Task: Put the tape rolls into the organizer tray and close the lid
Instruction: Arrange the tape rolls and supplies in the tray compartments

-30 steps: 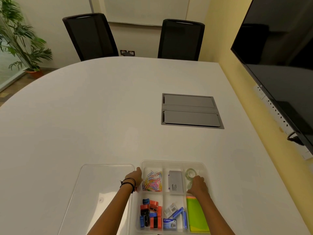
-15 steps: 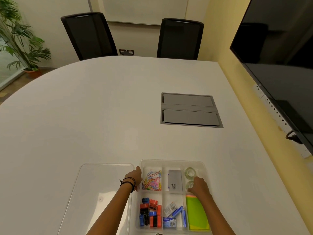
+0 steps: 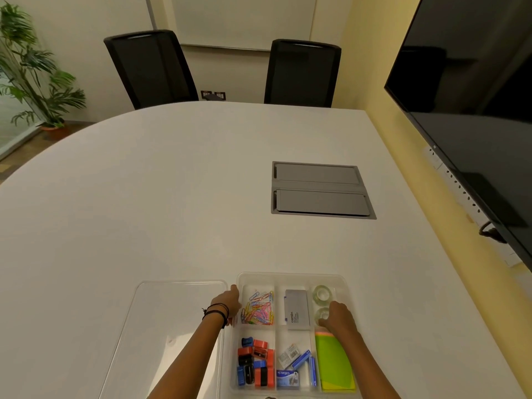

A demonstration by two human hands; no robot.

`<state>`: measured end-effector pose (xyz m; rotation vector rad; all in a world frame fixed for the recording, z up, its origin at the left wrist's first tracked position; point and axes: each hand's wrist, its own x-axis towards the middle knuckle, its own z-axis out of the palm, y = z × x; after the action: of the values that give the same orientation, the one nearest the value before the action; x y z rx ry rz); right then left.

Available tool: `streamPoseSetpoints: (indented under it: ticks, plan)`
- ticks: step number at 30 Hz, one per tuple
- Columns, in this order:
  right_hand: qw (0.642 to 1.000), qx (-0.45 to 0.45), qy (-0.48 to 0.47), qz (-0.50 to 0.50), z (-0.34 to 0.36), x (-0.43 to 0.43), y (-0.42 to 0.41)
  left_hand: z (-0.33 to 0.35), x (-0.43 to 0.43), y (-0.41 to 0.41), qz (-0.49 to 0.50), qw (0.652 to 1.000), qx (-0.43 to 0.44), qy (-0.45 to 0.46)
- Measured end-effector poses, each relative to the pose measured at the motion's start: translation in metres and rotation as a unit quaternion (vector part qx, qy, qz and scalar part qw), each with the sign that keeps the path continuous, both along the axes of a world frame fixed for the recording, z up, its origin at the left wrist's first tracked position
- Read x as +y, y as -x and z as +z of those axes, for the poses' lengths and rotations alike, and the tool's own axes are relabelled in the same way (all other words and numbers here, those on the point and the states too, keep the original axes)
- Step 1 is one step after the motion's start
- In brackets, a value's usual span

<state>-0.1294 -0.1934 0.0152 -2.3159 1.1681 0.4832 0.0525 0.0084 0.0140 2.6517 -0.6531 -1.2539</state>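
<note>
A clear organizer tray [image 3: 290, 276] with several compartments sits at the table's near edge. Two clear tape rolls lie flat in its far right compartment, the far roll [image 3: 323, 292] and the near roll [image 3: 322, 313]. My right hand [image 3: 339, 317] hovers at the near roll's right edge, fingers loosely curled and touching it but not wrapped around it. My left hand [image 3: 227, 303] grips the tray's left wall. The clear lid [image 3: 161, 321] lies flat on the table to the left of the tray, partly under my left forearm.
Other compartments hold coloured paper clips [image 3: 257, 308], a grey box [image 3: 297, 309], sharpeners [image 3: 254, 362], staple boxes [image 3: 298, 367] and green sticky notes [image 3: 334, 361]. A grey cable hatch [image 3: 319, 190] is set in the white table. Two black chairs stand beyond, a screen hangs right.
My right hand has drawn back toward me from over the tape compartment, uncovering the near roll. My left hand has stayed on the tray's left wall.
</note>
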Motion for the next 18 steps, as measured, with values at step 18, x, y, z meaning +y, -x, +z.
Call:
streamPoseSetpoints:
  ticks: [18]
  plan:
    - [0.9,-0.263,-0.028,0.346,0.033,0.13,-0.038,-0.006,0.144,-0.003,0.327,0.888,-0.194,0.26]
